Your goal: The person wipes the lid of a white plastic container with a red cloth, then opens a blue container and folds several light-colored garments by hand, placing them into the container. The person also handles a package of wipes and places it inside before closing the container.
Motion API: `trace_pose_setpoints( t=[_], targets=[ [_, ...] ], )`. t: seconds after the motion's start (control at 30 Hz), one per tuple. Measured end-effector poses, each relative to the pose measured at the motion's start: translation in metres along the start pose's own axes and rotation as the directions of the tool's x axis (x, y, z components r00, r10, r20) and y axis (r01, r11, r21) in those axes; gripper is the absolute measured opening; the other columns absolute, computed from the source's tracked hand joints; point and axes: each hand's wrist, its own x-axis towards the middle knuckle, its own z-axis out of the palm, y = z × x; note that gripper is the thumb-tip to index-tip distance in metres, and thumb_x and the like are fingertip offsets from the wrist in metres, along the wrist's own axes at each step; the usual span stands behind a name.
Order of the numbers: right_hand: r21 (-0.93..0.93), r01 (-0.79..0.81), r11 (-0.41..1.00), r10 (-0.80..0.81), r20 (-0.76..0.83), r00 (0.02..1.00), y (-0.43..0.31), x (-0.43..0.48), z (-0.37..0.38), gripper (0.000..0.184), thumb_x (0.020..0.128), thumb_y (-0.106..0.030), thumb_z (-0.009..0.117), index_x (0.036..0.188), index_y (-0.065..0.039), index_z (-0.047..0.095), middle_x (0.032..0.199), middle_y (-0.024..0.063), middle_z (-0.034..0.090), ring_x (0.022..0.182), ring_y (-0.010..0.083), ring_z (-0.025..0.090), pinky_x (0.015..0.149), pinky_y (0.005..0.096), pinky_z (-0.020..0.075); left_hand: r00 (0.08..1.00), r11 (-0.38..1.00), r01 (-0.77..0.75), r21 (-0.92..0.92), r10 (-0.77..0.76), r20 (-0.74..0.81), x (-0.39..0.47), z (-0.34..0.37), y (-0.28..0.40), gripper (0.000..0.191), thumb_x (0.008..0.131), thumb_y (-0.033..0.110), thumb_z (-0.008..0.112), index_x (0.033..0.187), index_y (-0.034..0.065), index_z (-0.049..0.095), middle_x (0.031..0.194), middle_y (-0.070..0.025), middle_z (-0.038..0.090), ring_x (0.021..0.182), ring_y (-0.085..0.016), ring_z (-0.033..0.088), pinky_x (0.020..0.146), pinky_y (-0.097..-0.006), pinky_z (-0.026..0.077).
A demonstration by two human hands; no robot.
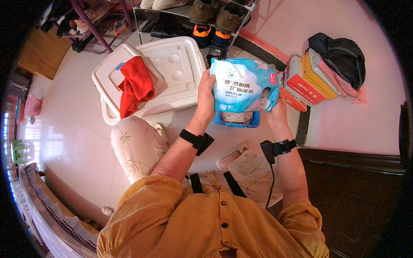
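Note:
Between my two hands I hold a soft blue and white plastic package of sanitary pants (244, 85), its printed face up. My left hand (206, 93) grips its left edge, the thumb on top. At its lower right corner is my right hand (278, 111), closed on the plastic, with the fingers partly hidden. Below the package stands a blue plastic basket (237, 125) with a pale, crumpled item (237, 117) in it; the package covers the basket's far part. To the left, a red cloth (137, 85) lies over white plastic lids (184, 53).
Shoe racks with shoes (202, 13) stand at the far side. Shoe boxes (305, 85) with a black bag (347, 59) on top are by the wall at right. A cardboard box (43, 50) is at far left, a pink basket (33, 105) nearer.

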Motion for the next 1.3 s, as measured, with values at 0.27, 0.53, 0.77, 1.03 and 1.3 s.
trace_pose_setpoints(
  t=[0.27,0.53,0.77,1.03,1.3],
  targets=[
    [-0.012,0.020,1.000,-0.020,-0.016,1.000,-0.004,-0.002,0.007,0.026,0.100,-0.020,0.055,0.124,-0.010,0.059,0.106,-0.0021,0.063,0.096,0.0093,0.059,0.084,0.0257,0.0482,1.000,1.000,0.001,-0.011,-0.001,0.000,0.001,-0.001,-0.002,0.046,0.097,0.029,0.044,0.133,0.0008,0.046,0.116,-0.0097,0.058,0.105,-0.017,0.054,0.093,-0.0302,0.044],
    [0.007,-0.001,1.000,0.001,-0.027,1.000,-0.007,-0.002,0.011,0.022,0.099,-0.019,0.055,0.119,-0.010,0.059,0.099,-0.0022,0.062,0.090,0.0079,0.058,0.079,0.0237,0.0466,1.000,1.000,0.015,-0.024,-0.015,0.005,0.001,-0.001,-0.002,0.044,0.097,0.028,0.043,0.132,0.0009,0.047,0.115,-0.0095,0.058,0.105,-0.017,0.054,0.093,-0.0301,0.044],
    [-0.025,0.040,0.999,-0.041,-0.026,0.999,-0.010,-0.004,0.018,0.021,0.099,-0.020,0.056,0.118,-0.010,0.060,0.098,-0.0030,0.061,0.088,0.0071,0.057,0.077,0.0228,0.0462,1.000,1.000,0.006,-0.012,-0.006,0.007,0.001,-0.002,-0.002,0.046,0.097,0.028,0.042,0.134,0.0012,0.045,0.116,-0.0097,0.058,0.106,-0.017,0.055,0.094,-0.0303,0.044],
    [-0.022,0.031,0.999,-0.031,-0.027,0.999,-0.004,-0.002,0.011,0.024,0.100,-0.024,0.055,0.120,-0.011,0.060,0.100,-0.0034,0.062,0.091,0.0074,0.058,0.080,0.0241,0.0476,1.000,1.000,0.024,-0.011,-0.024,0.012,0.001,-0.002,-0.002,0.046,0.098,0.028,0.042,0.135,0.0014,0.045,0.117,-0.0100,0.058,0.106,-0.017,0.056,0.094,-0.0301,0.045],
    [-0.041,0.011,0.999,-0.013,-0.043,0.999,-0.001,0.001,0.006,0.027,0.101,-0.025,0.053,0.122,-0.009,0.059,0.104,-0.0020,0.063,0.095,0.0085,0.059,0.083,0.0251,0.0480,0.999,0.999,0.047,0.004,-0.048,0.017,0.003,-0.003,-0.002,0.047,0.098,0.029,0.042,0.136,0.0017,0.043,0.119,-0.0104,0.057,0.106,-0.018,0.056,0.094,-0.0310,0.045]
  ],
)
